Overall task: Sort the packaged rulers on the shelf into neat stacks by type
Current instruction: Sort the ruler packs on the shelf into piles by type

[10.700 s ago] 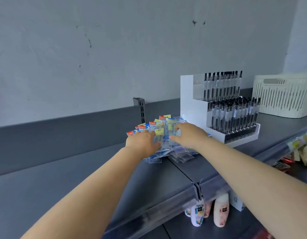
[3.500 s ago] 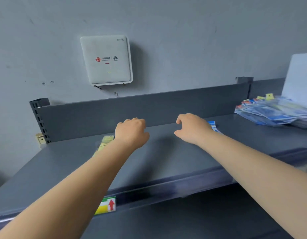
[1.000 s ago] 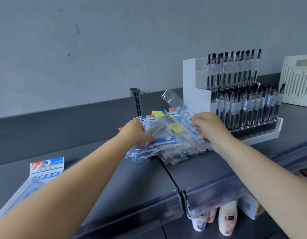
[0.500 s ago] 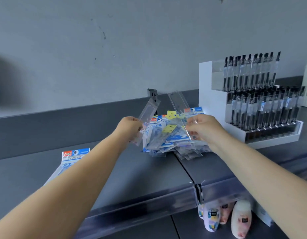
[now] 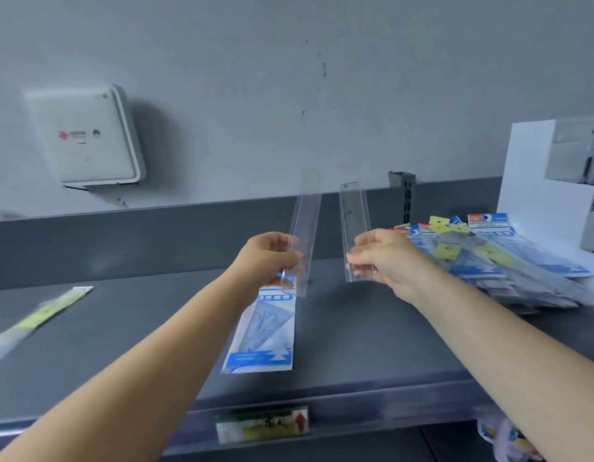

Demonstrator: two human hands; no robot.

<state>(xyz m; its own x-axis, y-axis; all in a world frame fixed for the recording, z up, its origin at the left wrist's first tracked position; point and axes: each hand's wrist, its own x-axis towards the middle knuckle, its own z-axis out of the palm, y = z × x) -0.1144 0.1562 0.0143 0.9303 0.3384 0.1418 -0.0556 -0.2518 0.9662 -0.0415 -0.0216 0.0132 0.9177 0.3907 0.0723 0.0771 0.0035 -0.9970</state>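
Left hand (image 5: 267,258) and right hand (image 5: 385,258) each pinch a clear ruler (image 5: 304,241) upright above mid-shelf (image 5: 372,328); likely comparing types before stacking.

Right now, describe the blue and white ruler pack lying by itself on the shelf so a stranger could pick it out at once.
Start at the grey shelf under the white wall box. The blue and white pack lies flat near the front edge, partly under the left hand. Unlike the packs heaped in the pile to the right, it lies alone, and it is wider than the yellow pack at far left.
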